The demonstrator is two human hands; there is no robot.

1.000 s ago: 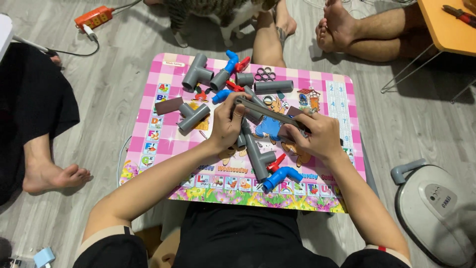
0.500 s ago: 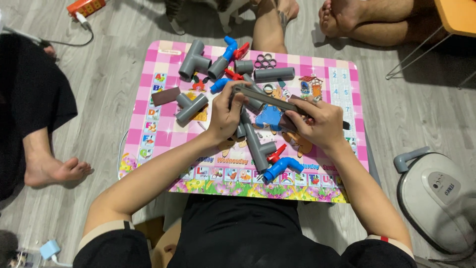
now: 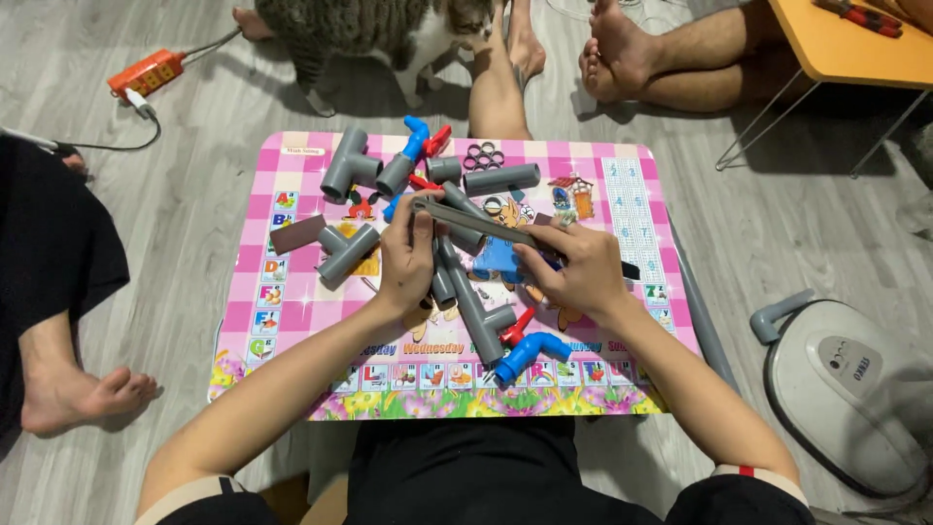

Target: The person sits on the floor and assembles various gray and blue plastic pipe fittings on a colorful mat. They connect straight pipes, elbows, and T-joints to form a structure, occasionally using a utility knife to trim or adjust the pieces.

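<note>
While loose grey pipe pieces [image 3: 348, 255], a tee fitting [image 3: 347, 167] and a blue valve [image 3: 530, 354] crowd the pink mat [image 3: 292, 321], a cat [image 3: 374, 27] stands beyond its far edge. Over the mat's middle, the left hand [image 3: 408, 258] is curled tight around a long grey pipe [image 3: 476, 222]. The right hand [image 3: 573, 267] pinches the pipe's other end.

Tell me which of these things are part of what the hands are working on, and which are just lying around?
In hand:
- left hand and right hand, together holding a long grey tool
- grey pipe assembly under the hands
- blue valve at its end

Lying about:
- grey tee fitting
- grey pipe piece
- black rings
- pink table
- orange power strip
- cat
</note>
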